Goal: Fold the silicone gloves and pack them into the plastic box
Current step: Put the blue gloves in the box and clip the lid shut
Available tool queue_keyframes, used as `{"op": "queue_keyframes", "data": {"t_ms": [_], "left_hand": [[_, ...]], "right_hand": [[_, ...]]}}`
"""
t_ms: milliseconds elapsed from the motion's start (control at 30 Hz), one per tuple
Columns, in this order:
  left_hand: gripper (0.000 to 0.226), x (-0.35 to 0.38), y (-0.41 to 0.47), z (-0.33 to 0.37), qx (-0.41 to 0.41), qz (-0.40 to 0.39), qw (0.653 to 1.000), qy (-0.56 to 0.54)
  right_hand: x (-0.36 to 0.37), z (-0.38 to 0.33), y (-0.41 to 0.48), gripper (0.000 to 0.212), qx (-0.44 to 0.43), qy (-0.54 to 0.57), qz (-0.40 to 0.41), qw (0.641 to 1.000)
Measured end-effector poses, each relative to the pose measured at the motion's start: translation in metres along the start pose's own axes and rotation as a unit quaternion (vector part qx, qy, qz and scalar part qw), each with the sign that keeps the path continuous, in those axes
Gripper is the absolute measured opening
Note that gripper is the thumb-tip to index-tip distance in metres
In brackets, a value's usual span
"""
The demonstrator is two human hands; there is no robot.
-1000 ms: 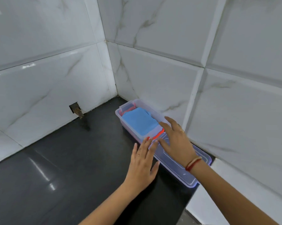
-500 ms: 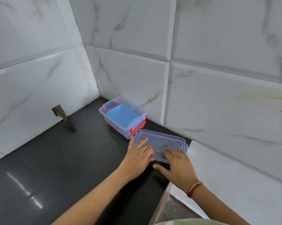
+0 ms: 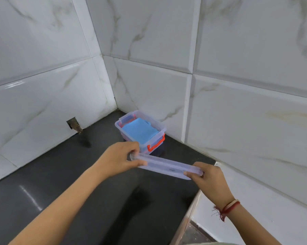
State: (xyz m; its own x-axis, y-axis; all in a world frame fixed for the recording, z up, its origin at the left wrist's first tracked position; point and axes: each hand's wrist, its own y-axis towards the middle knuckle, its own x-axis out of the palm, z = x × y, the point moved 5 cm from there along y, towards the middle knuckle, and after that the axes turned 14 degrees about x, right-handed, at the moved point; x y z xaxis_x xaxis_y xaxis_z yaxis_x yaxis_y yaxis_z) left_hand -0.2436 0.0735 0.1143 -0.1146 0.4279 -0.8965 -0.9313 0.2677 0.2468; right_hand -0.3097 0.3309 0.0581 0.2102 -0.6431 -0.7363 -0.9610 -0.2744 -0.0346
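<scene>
A clear plastic box (image 3: 159,129) with orange latches stands in the back corner of the black counter. Folded blue silicone gloves (image 3: 139,132) lie inside it, filling most of the box. In front of the box, the clear lid (image 3: 165,166) is lifted off the counter, seen almost edge-on. My left hand (image 3: 119,159) pinches its left end. My right hand (image 3: 210,177) grips its right end. The lid hangs just short of the box's near end and partly hides that end.
White marble-look tiled walls close the corner on the left and right. A small broken hole (image 3: 74,124) shows low in the left wall. The black counter (image 3: 60,174) ends at a right edge (image 3: 193,207) by my right wrist, with a drop below.
The lid lay flat on the counter under both hands; now both hands hold it by its ends, raised and tilted. The view has shifted slightly.
</scene>
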Motion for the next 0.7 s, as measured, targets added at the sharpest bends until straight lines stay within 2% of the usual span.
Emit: {"op": "queue_keyframes", "data": {"t_ms": [100,200,367,433,567,700], "left_hand": [[0.020,-0.023,-0.005,-0.022,-0.030,0.117,0.984,-0.132],[0.020,-0.035,0.004,-0.044,-0.065,0.198,0.955,-0.213],[0.017,-0.045,0.035,-0.090,-0.119,0.290,0.905,-0.289],[0.015,-0.043,0.052,-0.112,-0.146,0.297,0.898,-0.288],[0.021,-0.035,0.081,-0.156,-0.189,0.245,0.924,-0.225],[0.020,-0.029,0.096,-0.182,-0.217,0.226,0.937,-0.156]], "right_hand": [[0.001,-0.007,0.012,0.024,0.046,0.169,-0.057,0.983],[0.017,-0.023,0.023,0.030,0.107,0.351,-0.157,0.917],[0.059,-0.046,0.046,0.012,0.224,0.448,-0.271,0.822],[0.074,-0.054,0.056,0.013,0.236,0.433,-0.288,0.821],[0.090,-0.067,0.074,0.021,0.233,0.389,-0.293,0.842],[0.097,-0.070,0.089,0.027,0.239,0.343,-0.284,0.863]]}}
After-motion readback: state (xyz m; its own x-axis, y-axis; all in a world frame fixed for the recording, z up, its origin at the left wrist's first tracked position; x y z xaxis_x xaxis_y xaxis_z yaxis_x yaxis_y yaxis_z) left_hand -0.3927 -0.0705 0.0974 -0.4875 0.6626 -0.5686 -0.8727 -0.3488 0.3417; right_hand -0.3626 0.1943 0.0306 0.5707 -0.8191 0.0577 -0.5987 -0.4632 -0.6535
